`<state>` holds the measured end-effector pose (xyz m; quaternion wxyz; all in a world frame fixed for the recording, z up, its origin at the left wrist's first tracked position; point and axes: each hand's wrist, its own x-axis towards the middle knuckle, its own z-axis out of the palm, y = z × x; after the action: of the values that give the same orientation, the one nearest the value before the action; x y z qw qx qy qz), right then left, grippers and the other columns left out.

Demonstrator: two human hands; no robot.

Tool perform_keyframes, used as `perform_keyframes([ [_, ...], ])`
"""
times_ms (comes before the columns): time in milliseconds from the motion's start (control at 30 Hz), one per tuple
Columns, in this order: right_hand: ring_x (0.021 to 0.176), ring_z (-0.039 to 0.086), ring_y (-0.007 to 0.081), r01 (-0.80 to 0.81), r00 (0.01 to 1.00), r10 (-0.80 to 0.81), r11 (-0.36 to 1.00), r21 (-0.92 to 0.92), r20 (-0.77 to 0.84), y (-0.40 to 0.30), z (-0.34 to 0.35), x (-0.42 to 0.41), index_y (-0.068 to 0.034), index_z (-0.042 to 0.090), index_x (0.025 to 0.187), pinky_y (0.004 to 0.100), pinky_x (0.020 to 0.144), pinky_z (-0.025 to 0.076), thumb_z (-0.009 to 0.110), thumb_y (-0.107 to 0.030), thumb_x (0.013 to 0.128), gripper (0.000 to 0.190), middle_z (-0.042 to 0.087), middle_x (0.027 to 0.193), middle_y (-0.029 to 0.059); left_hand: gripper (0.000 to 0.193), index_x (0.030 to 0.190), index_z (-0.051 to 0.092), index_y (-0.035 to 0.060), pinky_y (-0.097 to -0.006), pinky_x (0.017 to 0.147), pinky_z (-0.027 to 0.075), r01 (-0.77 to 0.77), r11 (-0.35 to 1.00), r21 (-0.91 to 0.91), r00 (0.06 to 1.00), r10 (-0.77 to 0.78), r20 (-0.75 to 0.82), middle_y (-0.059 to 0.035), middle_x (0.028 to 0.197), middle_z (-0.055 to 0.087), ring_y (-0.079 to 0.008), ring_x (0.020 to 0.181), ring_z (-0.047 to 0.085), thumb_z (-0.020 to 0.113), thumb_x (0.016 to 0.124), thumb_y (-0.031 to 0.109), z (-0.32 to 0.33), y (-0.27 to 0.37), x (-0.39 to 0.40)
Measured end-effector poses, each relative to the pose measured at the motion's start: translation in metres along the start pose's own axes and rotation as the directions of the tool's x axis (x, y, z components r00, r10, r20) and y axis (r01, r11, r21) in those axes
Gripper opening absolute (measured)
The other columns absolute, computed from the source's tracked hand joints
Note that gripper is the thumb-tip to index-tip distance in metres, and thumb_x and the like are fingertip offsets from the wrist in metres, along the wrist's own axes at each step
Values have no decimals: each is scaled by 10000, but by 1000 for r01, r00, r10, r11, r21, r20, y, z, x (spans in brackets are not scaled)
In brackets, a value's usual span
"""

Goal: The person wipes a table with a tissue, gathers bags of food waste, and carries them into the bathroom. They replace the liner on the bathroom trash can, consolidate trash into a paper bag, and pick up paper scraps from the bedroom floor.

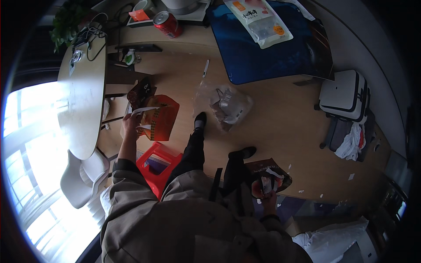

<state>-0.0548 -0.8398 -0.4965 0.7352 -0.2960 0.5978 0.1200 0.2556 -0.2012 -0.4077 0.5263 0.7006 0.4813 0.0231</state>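
Observation:
My left hand [130,124] grips the white handles of an orange and red shopping bag [161,116], with a dark brown bag [139,93] bearing letters just beyond it. Low on the right, my right hand [270,200] holds a dark printed bag [263,167] by its pale handles; how the fingers close is partly hidden. On the floor ahead of my feet lies a clear plastic bag [241,108] with a clear container and brownish material inside. A white pen-like stick [206,68] lies beyond it.
A red plastic stool [154,177] stands by my left leg, a white chair [77,184] and pale table [82,98] farther left. Ahead are a blue-topped surface [263,65] with a food pouch [263,28] and a red can [167,24]. Suitcases [338,95] stand right; paper scraps [351,177] litter the floor.

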Motion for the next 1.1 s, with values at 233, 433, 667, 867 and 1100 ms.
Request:
perform_keyframes([
  [233,479,423,114,-57,995,57,998,1,77,-43,0,-43,-146,376,651,315,470,413,442,-164,802,166,360,523,-27,120,725,590,-10,-241,398,355,-50,999,-9,997,50,-63,-31,587,531,-115,450,476,529,741,93,-66,-1,-68],
  [433,508,398,71,563,737,-644,420,-712,203,-8,-81,-51,-71,446,803,229,476,393,400,-106,827,63,354,579,-22,179,789,609,-9,-244,401,441,-31,999,-15,951,34,309,-54,622,566,-116,483,536,536,769,152,-15,-34,-101],
  [667,525,525,160,241,715,-542,785,-571,-442,14,-106,-56,-4,568,836,288,450,402,494,-237,804,246,538,642,69,60,703,540,11,-237,359,337,-350,918,186,761,163,629,-22,505,480,-93,420,456,507,745,40,66,18,-167],
  [867,621,603,268,110,688,-645,545,-831,-332,48,-90,2,-189,632,936,394,544,469,514,-325,763,250,609,735,158,165,703,558,1,-301,373,323,-724,553,413,591,189,784,-27,533,484,-119,441,436,536,728,162,181,44,-137],
  [1100,586,595,272,-132,250,-588,766,-629,-769,41,-149,-49,-188,628,945,399,524,457,527,-316,743,260,594,673,162,144,712,572,4,-311,382,341,-946,324,-20,-100,-231,968,-36,545,497,-137,446,455,561,717,148,613,59,-406],
])
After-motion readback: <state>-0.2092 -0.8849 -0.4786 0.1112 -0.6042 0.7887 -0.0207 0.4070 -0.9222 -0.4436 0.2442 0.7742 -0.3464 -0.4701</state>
